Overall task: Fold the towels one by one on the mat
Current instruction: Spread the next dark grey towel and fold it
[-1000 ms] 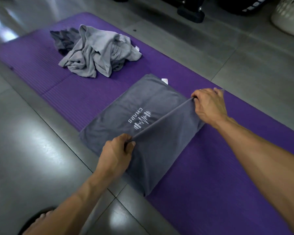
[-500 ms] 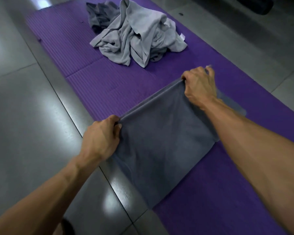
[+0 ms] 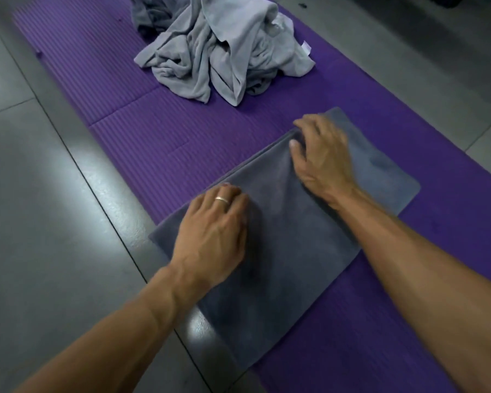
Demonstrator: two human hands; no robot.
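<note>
Head view: folded towel [image 3: 281, 251] is pressed flat under both hands' loosely spread fingers [image 3: 233, 197]; its near-left corner overhangs the mat [image 3: 142, 143] edge.

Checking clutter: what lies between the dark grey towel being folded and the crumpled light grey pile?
Head view: only bare purple ribbed mat separates the dark grey towel from the light grey pile.

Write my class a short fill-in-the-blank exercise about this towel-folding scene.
1. Both hands rest on the dark grey towel, which lies on a ____ mat.
2. The left hand wears a ____.
3. Beyond the right hand, the unfolded towels lie in a crumpled ____.

Missing words: purple; ring; heap
</note>
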